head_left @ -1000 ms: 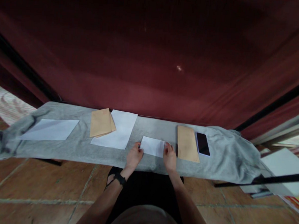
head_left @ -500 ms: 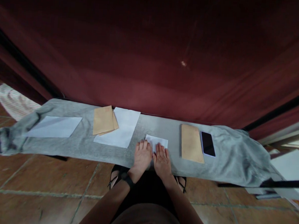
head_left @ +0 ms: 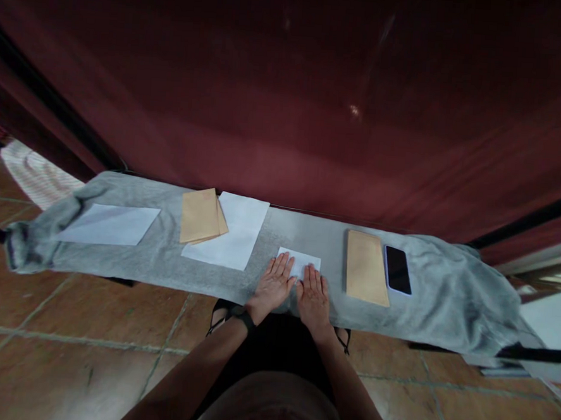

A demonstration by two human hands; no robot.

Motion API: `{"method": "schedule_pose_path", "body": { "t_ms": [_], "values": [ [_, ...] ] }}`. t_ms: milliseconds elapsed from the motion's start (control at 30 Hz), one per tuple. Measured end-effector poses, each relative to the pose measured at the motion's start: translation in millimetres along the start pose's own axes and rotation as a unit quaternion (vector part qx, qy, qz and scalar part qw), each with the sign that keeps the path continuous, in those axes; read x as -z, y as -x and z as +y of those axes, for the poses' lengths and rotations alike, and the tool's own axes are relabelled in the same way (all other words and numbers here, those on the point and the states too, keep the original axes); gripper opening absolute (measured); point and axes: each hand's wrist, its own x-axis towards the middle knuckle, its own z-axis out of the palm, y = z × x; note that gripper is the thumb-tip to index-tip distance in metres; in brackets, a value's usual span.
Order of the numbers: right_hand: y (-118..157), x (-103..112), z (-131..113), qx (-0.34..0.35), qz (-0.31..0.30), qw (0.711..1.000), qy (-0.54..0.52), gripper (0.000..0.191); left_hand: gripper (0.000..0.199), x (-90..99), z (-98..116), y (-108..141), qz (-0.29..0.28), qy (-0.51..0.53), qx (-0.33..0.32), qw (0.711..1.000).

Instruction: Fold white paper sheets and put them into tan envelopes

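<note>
A small white paper (head_left: 299,257) lies on the grey cloth near its front edge, partly covered by both hands. My left hand (head_left: 274,286) rests flat on its left part, fingers stretched out. My right hand (head_left: 314,297) lies flat on its right part, fingers extended and close to the left fingertips. The lower part of the paper is hidden under the hands. A dark band (head_left: 244,317) is round the left wrist.
Brown envelopes (head_left: 198,216) overlap a large white sheet (head_left: 243,233) on the left. Another white sheet (head_left: 111,225) lies farther left. A brown envelope stack (head_left: 366,267) and a phone (head_left: 398,270) are on the right. A red panel (head_left: 286,121) rises behind the grey cloth (head_left: 308,223).
The view has shifted a little. My left hand has turned and its fingers now reach further over the small paper. Both hands stay flat on it.
</note>
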Motion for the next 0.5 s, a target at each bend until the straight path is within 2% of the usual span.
{"method": "schedule_pose_path", "body": {
  "t_ms": [300, 400, 500],
  "values": [
    [1, 2, 37, -0.045, 0.036, 0.998, 0.009, 0.052, 0.057, 7.1, 7, -3, -0.018, -0.003, -0.047, 0.999],
    [-8, 1, 33, -0.036, 0.046, 0.998, -0.014, 0.054, 0.058, 5.8, 8, -6, -0.029, 0.004, -0.055, 0.998],
    [-20, -2, 17, 0.021, 0.004, 0.999, -0.049, 0.055, 0.06, 3.7, 9, -8, -0.037, 0.014, -0.058, 0.998]
  ]
}}
